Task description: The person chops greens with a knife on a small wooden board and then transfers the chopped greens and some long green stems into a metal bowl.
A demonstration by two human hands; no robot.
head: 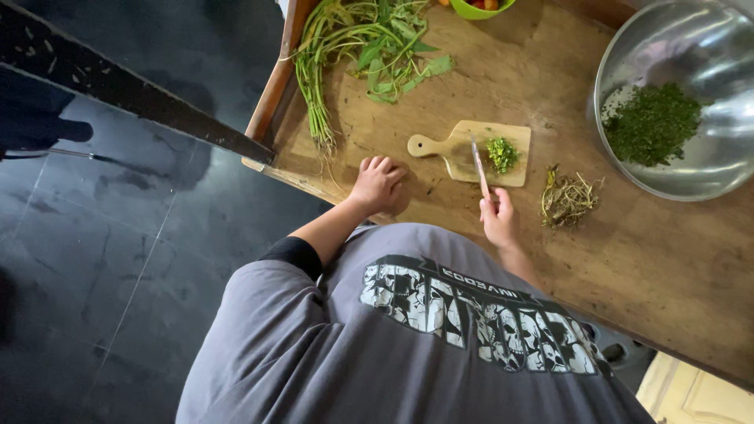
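My right hand [499, 217] grips a knife [479, 165] whose blade lies across a small wooden cutting board [455, 149]. A little heap of chopped greens [502, 153] sits on the board just right of the blade. My left hand [378, 182] rests curled on the wooden table [667, 251], left of the board, with nothing in it. A bunch of long-stemmed leafy greens [369, 43] lies at the table's far left corner.
A big steel bowl [667, 47] at the right holds chopped greens [652, 122]. A pile of cut roots [567, 198] lies right of the board. A green bowl [479, 8] stands at the far edge. Dark tiled floor [118, 259] lies left of the table.
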